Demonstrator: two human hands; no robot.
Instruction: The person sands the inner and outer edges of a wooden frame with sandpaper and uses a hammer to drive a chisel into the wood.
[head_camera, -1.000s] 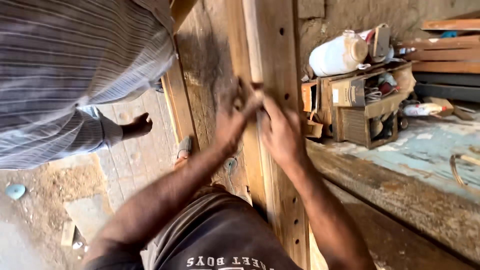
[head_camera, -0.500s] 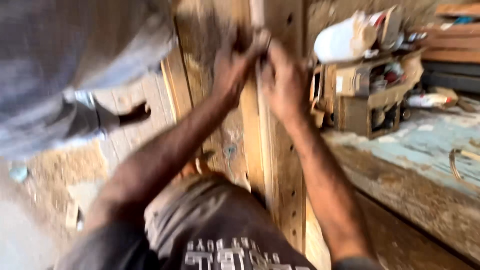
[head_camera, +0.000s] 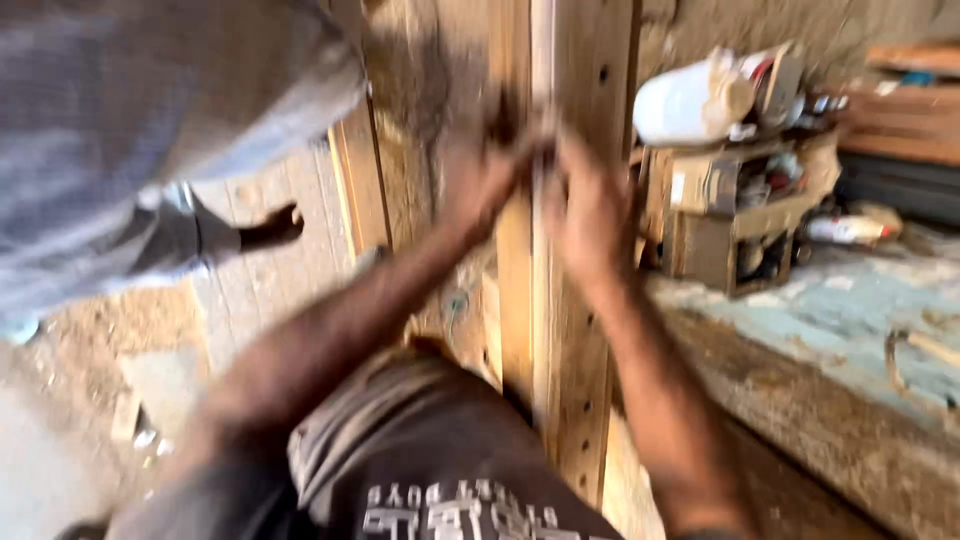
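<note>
A long wooden board (head_camera: 580, 90) with a row of drilled holes runs away from me, a pale narrow strip (head_camera: 542, 60) lying along its left edge. My left hand (head_camera: 482, 185) and my right hand (head_camera: 592, 205) meet on that strip, fingers pressed around something small that motion blur hides. Both forearms reach forward over my dark shirt.
A person in a striped grey shirt (head_camera: 150, 120) stands at the left, one hand (head_camera: 272, 228) hanging down. At the right are a wooden crate of tools (head_camera: 735, 215), a white plastic jug (head_camera: 690, 100), stacked planks (head_camera: 905, 110) and a worn bluish bench top (head_camera: 840, 310).
Both hands slid away from me up the strip, then came partly back. The view shook and blurred. The other person stayed in place.
</note>
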